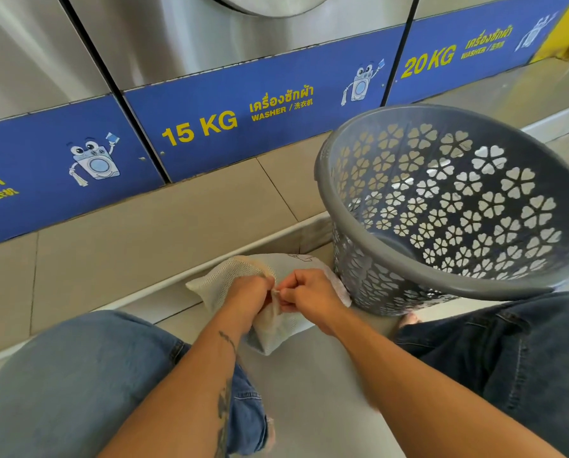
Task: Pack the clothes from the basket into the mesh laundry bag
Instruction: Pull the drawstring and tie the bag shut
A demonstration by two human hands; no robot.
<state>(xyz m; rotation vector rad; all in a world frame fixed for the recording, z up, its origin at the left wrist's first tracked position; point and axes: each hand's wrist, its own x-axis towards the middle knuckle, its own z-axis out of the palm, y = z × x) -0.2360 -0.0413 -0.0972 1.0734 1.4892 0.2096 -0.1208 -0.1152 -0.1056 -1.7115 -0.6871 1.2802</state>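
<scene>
A cream mesh laundry bag (pixel 243 269) lies on the floor between my knees, bulging with pale fabric inside. My left hand (pixel 250 290) grips the bag's gathered fabric at its middle edge. Facing it, my right hand (pixel 304 294) pinches a small piece of the bag, fingers curled; what exactly is pinched is too small to tell. The grey plastic basket (pixel 342 200) with heart-shaped cut-outs stands tilted just right of the bag, and no clothes show inside it.
Steel washers with blue panels (pixel 210 120) marked 15 KG and 20 KG stand behind on a tiled plinth (pixel 144 233). My knees in jeans (pixel 78 375) flank the bag. Grey floor (pixel 309 391) lies between them.
</scene>
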